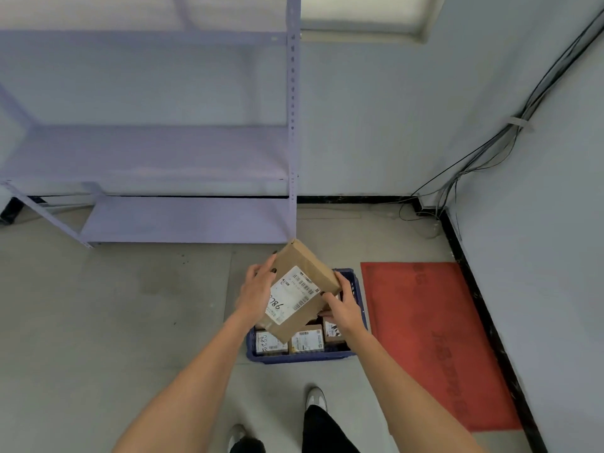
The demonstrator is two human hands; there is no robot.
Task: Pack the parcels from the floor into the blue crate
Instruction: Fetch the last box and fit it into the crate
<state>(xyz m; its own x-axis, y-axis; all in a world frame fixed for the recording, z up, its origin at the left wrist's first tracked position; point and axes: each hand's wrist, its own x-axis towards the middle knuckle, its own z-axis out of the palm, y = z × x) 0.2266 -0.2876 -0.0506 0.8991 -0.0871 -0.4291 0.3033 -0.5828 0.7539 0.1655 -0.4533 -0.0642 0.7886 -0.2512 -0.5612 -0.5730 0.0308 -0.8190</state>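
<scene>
At the far left stands one pale purple metal shelving unit (183, 220), three shelves of it in view, its lowest shelf close to the floor (98, 322) and its front right post coming down just behind the held parcel. A broad stretch of bare grey floor lies open to the left of the arms. The left hand (256, 289) grips the left edge of one large brown parcel (300, 289), its fingers (266, 264) curled round the upper left side. This parcel is tilted, one corner pointing up toward the shelf post, and is held in the air above the blue crate (304, 356); its white label carries barcodes and handwritten digits. The single crate sits on the floor directly under the hands, with its near rim and right wall showing. Inside it, three smaller brown parcels (307, 341) can be counted along the near side, each with a white label; how many more lie under the held parcel cannot be told. The right hand (341, 307) holds the parcel's right lower edge, thumb on top and fingers wrapped underneath. Just right of the crate, slightly apart from it, lies one red mat (434, 338), running up to the black skirting of the right wall. A bundle of dark cables (490, 152) runs down that corner. At the bottom, two shoes (315, 398) stand just short of the crate's near rim.
</scene>
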